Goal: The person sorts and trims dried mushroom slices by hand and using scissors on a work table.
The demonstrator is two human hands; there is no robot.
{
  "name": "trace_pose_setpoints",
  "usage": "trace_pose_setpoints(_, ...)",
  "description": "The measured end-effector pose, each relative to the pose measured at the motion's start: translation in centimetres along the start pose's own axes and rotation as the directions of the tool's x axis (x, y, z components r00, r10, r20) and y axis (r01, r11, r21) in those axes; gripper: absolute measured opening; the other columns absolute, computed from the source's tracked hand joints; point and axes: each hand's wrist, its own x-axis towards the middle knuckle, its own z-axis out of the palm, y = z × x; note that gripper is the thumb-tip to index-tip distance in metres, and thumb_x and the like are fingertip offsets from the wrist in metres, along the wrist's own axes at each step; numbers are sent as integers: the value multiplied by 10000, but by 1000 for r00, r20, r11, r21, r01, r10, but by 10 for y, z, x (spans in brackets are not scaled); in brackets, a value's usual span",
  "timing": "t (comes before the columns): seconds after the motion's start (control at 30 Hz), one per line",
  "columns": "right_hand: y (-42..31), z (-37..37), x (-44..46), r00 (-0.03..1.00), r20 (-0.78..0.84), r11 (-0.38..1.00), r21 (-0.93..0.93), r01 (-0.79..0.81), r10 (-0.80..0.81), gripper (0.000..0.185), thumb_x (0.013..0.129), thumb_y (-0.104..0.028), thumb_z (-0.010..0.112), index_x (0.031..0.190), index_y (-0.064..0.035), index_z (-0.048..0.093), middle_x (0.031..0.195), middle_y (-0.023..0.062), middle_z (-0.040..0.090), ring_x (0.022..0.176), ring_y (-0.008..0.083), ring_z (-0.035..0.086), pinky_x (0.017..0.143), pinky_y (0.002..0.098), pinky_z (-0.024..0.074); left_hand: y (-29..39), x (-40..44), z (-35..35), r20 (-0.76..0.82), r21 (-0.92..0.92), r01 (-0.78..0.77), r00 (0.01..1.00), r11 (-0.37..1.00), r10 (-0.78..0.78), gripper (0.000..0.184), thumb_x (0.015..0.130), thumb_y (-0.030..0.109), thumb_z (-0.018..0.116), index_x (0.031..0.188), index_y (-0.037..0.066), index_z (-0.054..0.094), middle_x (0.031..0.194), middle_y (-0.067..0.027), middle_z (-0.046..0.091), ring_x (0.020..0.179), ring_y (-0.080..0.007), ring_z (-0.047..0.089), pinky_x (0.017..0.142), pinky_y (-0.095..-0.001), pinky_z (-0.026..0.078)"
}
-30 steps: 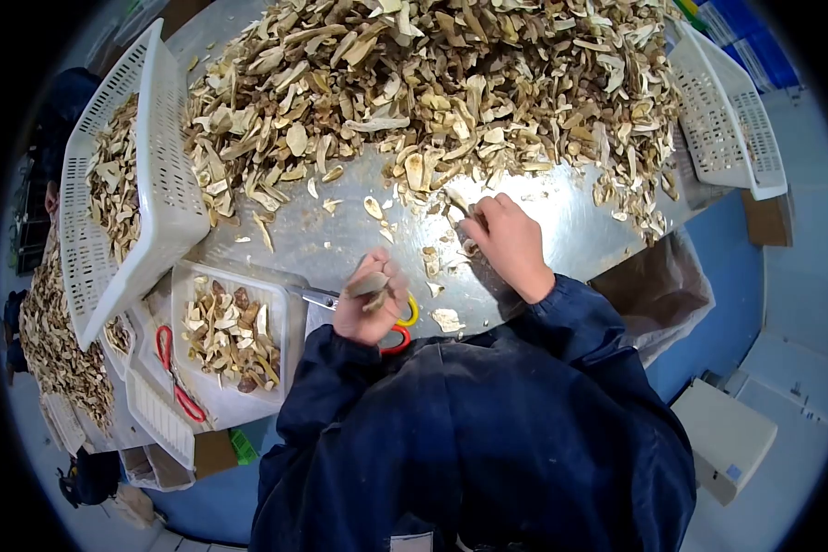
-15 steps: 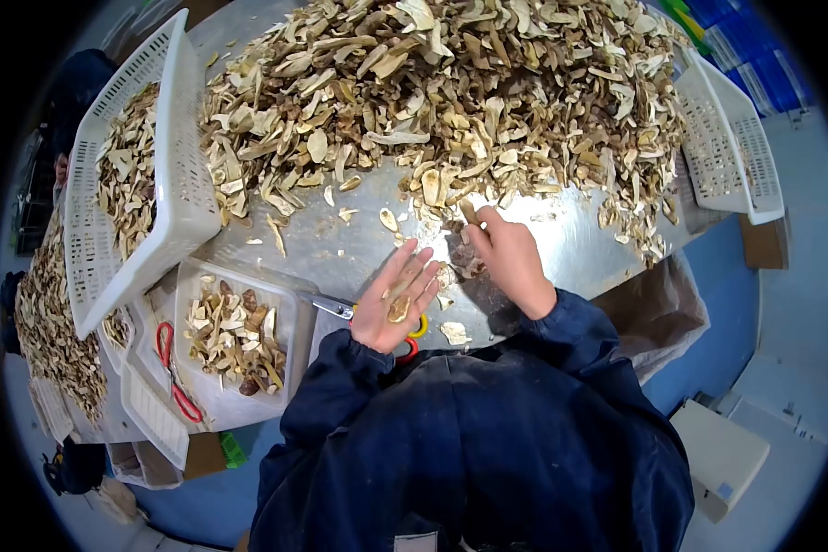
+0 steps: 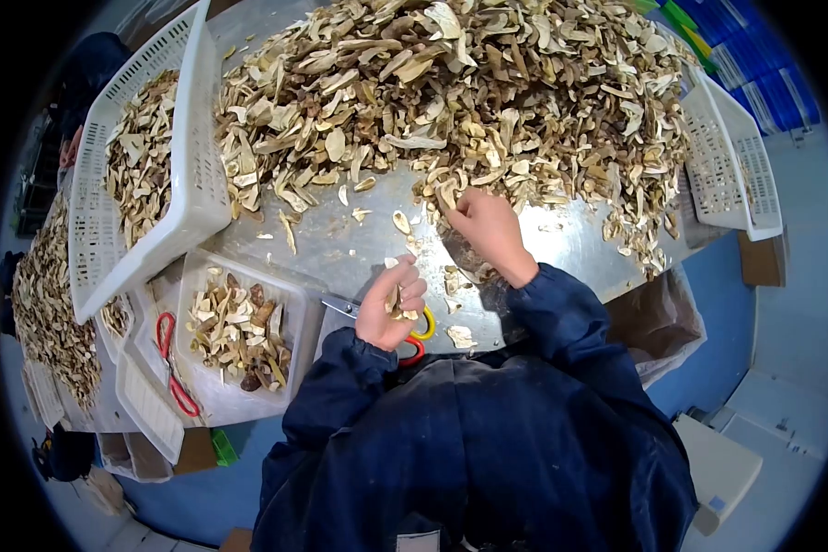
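1. At least two brown-and-cream dried slices (image 3: 393, 300) lie in the left hand (image 3: 391, 305), above the near part of the bench; its fingers are curled closed round them, presumably to keep them together while the other hand works.
2. The right hand (image 3: 490, 232) has its thumb and fingertips drawn close at the near edge of the heap. Whether this grip has hold of a slice cannot be told, since the fingers hide the contact.
3. One broad heap of brown-and-cream slices (image 3: 469, 101), too many to count, covers the far part of the shiny steel bench (image 3: 317, 247), probably to be within reach.
4. One pair of silver-bladed scissors with red and yellow loops (image 3: 339, 305) lies partly behind the left hand; a second, red-handled pair (image 3: 165, 340) lies farther left.
5. Between them stands one translucent plastic box (image 3: 298, 308) of pieces.
6. Two white slotted plastic baskets flank the heap: the left basket (image 3: 198, 175), tilted and holding slices, and the right basket (image 3: 708, 143).
7. One lined bin (image 3: 658, 322) stands beyond the bench's near right edge.
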Motion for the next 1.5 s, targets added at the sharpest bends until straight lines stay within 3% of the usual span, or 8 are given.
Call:
trace_pose_setpoints(0.27,-40,-34,-68,939,343,954,280,-108,5,284,787,-304,664,771,-26,607,605,118,596,541,258,591,517,343,440,-8,10,21,-149,728,-28,969,685,198,149,902,161,586,975,32,591,689,62,468,556,-21,372,494,-197,286)
trace_pose_setpoints(0.43,-17,-28,-67,941,299,882,471,-1,-158,292,857,-288,631,778,-9,601,625,69,591,500,150,522,515,276,415,-10,3,24,81,986,-118,958,120,275,169,784,138,637,769,-15,566,623,-48,516,613,-132,495,600,-290,422)
trace_pose_setpoints(0.63,-8,-19,-65,751,655,466,692,-552,-84,299,912,-296,585,800,-23,636,644,29,611,524,52,497,497,222,400,-3,-2,27,190,982,-189,953,-27,236,138,775,119,632,777,3,557,698,-61,557,619,-133,499,607,-268,419)
trace_pose_setpoints(0.73,-3,-24,-52,710,697,610,606,-510,-98,303,926,-302,567,856,-21,659,657,30,618,529,57,511,503,226,414,11,-15,31,-123,741,25,987,671,99,105,796,115,610,796,29,551,682,-36,541,613,-121,504,601,-231,416)
trace_pose_setpoints(0.83,7,-26,-25,975,144,965,223,136,-170,202,866,-225,583,962,-64,657,796,115,649,694,267,615,622,357,482,19,-16,14,56,305,-68,997,950,53,158,833,97,563,981,59,523,779,-34,511,687,-116,495,583,-224,418)
trace_pose_setpoints(1.07,23,-17,6,950,94,937,-165,309,-297,159,828,-197,606,885,-52,632,798,115,644,682,290,620,600,372,481,11,-2,-10,69,-33,-19,997,999,22,350,886,92,495,1234,98,461,1098,-85,546,927,-212,554,832,-354,469)
trace_pose_setpoints(1.23,-17,-37,-16,906,363,893,449,36,-219,243,821,-255,671,845,-17,630,576,20,541,537,76,476,490,243,366,2,-4,24,-103,-36,-72,992,997,68,300,956,215,494,1239,115,472,1161,-67,572,1125,-231,534,986,-409,408)
trace_pose_setpoints(1.5,-14,16,18,998,-43,971,-237,38,-49,292,799,-310,648,737,-26,628,633,168,616,633,332,622,565,423,474,7,-4,-8,-18,-27,-9,1000,1000,8,268,946,182,538,1197,101,493,882,8,531,758,-106,524,631,-247,470)
